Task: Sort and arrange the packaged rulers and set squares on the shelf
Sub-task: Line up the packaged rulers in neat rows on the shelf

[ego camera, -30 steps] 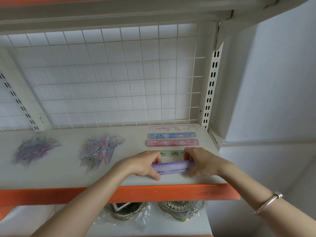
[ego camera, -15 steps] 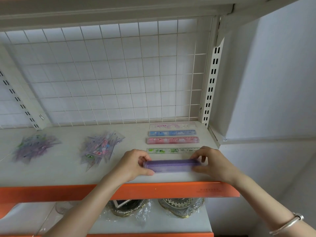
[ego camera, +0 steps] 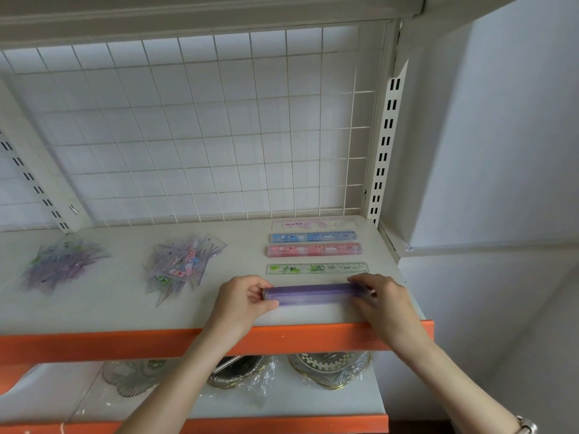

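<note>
A stack of purple packaged rulers (ego camera: 313, 293) lies crosswise near the front of the white shelf (ego camera: 109, 308). My left hand (ego camera: 239, 300) grips its left end with thumb and fingers. My right hand (ego camera: 380, 297) holds its right end. Behind it lie a green ruler (ego camera: 316, 268), a pink ruler stack (ego camera: 315, 250), a blue ruler stack (ego camera: 313, 237) and a pale pink stencil pack (ego camera: 313, 224), all parallel. Two loose heaps of packaged set squares sit to the left: one (ego camera: 183, 264) mid-shelf, one (ego camera: 62, 264) further left.
A white wire grid (ego camera: 203, 126) backs the shelf, with a slotted upright (ego camera: 383, 145) at the right. The shelf's orange front edge (ego camera: 125, 341) runs under my wrists. Wrapped glass dishes (ego camera: 329, 368) stand on the shelf below. A grey wall is at the right.
The purple ruler stack has been turned from held up off the shelf to lying along it, and both hands have slid out to its ends.
</note>
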Tool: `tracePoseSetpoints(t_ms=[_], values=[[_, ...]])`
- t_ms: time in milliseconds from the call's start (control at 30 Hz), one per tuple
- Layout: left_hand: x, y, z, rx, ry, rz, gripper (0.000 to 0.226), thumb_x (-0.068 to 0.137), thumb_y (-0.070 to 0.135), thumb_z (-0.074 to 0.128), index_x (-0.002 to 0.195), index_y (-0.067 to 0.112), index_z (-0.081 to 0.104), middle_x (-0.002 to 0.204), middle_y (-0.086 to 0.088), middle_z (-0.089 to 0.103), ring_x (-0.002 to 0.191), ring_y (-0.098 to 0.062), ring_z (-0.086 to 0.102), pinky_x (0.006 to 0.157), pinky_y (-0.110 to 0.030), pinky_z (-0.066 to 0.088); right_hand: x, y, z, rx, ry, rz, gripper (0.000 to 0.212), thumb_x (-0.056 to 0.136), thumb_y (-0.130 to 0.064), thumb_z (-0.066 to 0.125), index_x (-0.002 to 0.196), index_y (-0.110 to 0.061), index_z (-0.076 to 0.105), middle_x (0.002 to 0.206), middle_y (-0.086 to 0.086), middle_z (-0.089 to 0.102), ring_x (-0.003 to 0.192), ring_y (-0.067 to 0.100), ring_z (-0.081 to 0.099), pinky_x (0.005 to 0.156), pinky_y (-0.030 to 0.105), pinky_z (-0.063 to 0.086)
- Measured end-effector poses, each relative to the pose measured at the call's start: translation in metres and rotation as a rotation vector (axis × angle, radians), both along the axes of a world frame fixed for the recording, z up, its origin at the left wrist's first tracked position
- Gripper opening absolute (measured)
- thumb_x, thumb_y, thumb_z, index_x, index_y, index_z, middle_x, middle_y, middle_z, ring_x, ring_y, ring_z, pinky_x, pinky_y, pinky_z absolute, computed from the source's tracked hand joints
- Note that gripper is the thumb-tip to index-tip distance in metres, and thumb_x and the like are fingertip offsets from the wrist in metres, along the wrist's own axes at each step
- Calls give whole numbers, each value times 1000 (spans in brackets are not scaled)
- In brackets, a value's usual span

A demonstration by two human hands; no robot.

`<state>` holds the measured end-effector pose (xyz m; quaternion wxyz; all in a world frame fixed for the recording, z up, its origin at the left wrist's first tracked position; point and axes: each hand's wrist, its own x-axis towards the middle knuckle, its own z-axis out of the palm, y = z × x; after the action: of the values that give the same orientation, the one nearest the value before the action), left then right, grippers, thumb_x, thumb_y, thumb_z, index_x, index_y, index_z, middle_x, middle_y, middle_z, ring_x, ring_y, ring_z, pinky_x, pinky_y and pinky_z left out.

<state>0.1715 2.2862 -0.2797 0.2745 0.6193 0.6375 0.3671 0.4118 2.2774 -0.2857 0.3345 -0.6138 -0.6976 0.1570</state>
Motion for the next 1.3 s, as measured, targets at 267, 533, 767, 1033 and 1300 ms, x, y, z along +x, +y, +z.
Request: tracePoseSetpoints(t_ms=[267, 533, 767, 1033, 1300], values=[[12, 3, -7, 74, -61, 49, 25, 73, 4, 79, 96, 10, 71, 76, 9, 67, 73, 0, 63, 65, -2, 45, -5, 4, 5, 1, 50, -39, 41, 83, 6, 53, 119, -8, 64, 114, 9, 68, 107, 24, 61, 82, 5, 29], [30, -3, -17, 125, 81, 165, 40, 89, 5, 61, 129, 10, 59, 116, -11, 68, 107, -23, 65, 97, -36, 49, -21, 4, 0, 37, 63, -125, 51, 81, 13, 41, 124, -7, 61, 118, 12, 64, 110, 30, 59, 95, 26, 39], [39, -7, -15, 169, 180, 169, 42, 94, 4, 53, 135, 11, 53, 120, -13, 65, 110, -26, 62, 97, -40, 48, -21, 6, 1, 29, 59, -153, 51, 80, 13, 38, 122, -5, 62, 116, 16, 65, 108, 32, 59, 92, 27, 39], [41, -11, -17, 195, 112, 197, 39, 92, 3, 55, 129, 14, 59, 112, -13, 69, 101, -24, 66, 93, -38, 52, -23, 1, 1, 39, 28, -147, 43, 80, 13, 39, 112, -3, 64, 108, 18, 66, 99, 38, 59, 86, 42, 47], [35, -7, -15, 176, 59, 179, 42, 89, 1, 60, 130, 8, 57, 117, -13, 67, 105, -25, 64, 97, -39, 49, -18, 0, 2, 6, -3, -123, 45, 84, 10, 39, 121, -8, 57, 106, 20, 66, 99, 38, 57, 79, 36, 42]])
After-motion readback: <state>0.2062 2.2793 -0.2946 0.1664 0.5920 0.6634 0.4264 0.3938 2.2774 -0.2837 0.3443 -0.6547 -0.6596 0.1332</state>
